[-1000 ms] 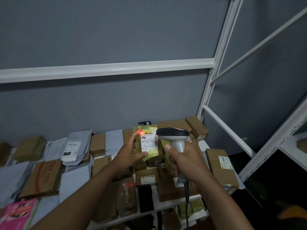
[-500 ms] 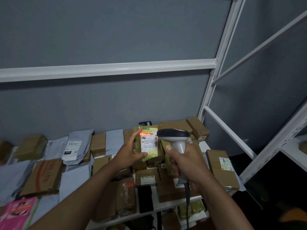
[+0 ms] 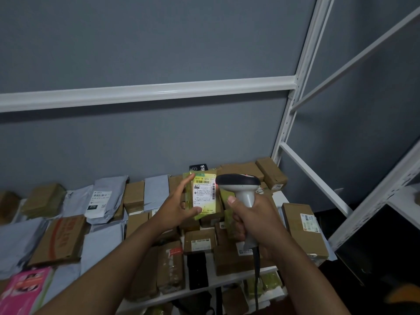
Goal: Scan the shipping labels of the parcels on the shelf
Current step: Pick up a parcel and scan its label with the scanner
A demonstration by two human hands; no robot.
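left hand [image 3: 175,208]: mine, curled round the green parcel [image 3: 204,194]; thumb across its lower front, index finger up its left edge, holding it upright above the shelf.
green parcel: small yellow-green pouch, face toward me, at about 12 o'clock from my left palm, lifted clear of the pile.
shipping label [image 3: 203,192]: white, on the pouch front, barcodes along the top and down the right edge; print too small to read.
right hand [image 3: 254,219]: mine, fingers wrapped tight round the scanner [image 3: 238,185] handle, thumb up on the grip.
scanner: grey handle, dark head, at 3 o'clock of the pouch, nose just beside the label's right edge; small red glow at the nose; cable hangs from the handle toward 6 o'clock.
shelf [image 3: 227,280]: white metal, front lip visible below the pile.
other parcels: brown boxes [image 3: 302,233] and grey mailer bags [image 3: 106,196] lying flat, packed side by side; pink packet [image 3: 25,289] at 8 o'clock.
wall [image 3: 159,42]: grey, behind the rack.
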